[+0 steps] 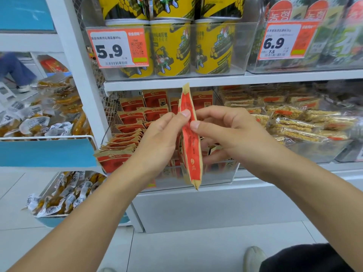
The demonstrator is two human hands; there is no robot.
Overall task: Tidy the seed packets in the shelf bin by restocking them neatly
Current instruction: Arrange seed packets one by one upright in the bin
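A small stack of red and tan seed packets (191,146) stands on edge in front of the shelf, held between both hands. My left hand (159,142) pinches it from the left with thumb and fingers. My right hand (227,134) pinches it from the right, thumb near the middle. Behind the hands, a clear shelf bin (224,171) holds many more of the same packets (135,116), some upright in rows at the back, others leaning and lying flat at the front left. The hands hide the bin's middle.
Yellow snack tubs (172,50) stand on the shelf above with a 5.9 price tag (117,49). Bags of crispy bars (298,122) fill the bin to the right. Wire baskets of wrapped snacks (45,114) hang at left. A person's leg (15,69) shows far left.
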